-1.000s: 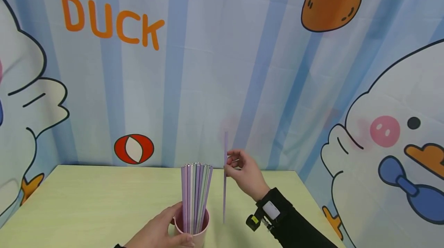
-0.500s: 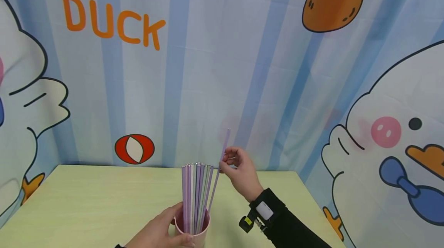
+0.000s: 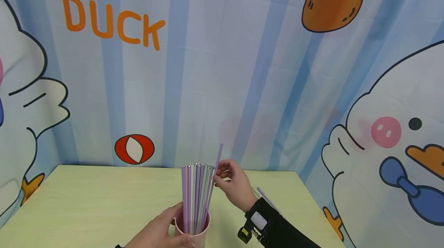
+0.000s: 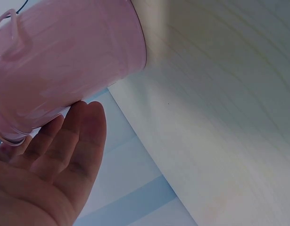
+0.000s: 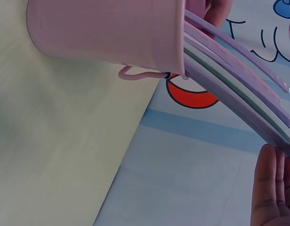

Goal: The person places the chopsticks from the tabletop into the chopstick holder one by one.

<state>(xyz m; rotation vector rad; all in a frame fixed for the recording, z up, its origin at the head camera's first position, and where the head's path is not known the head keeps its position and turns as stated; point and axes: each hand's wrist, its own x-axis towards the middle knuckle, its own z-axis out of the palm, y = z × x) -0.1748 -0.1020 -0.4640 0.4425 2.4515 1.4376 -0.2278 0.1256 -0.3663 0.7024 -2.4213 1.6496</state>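
Note:
A small pink metal bucket (image 3: 200,240) with a little side handle (image 5: 144,73) stands on the table, packed with upright drinking straws (image 3: 195,198) in purple, pale green and whitish tones. My left hand (image 3: 160,228) grips the bucket from the left, thumb across its front; in the left wrist view the fingers (image 4: 90,127) lie along its wall. With thumb and fingertips, my right hand (image 3: 233,182) pinches a purple straw (image 3: 219,153). That straw leans at the bunch's right side, its lower part inside the bucket and its top above the others.
Behind my right wrist, a few loose straws (image 3: 266,196) lie on the pale yellow table (image 3: 104,201), partly hidden by the sleeve. A blue striped cloth (image 3: 215,67) with printed ducks hangs behind the table's back edge and at both sides.
The straw in my right hand was upright beside the bucket; it has tilted, moved left and gone down into it. My left hand stays put. Loose straws now show behind the right wrist.

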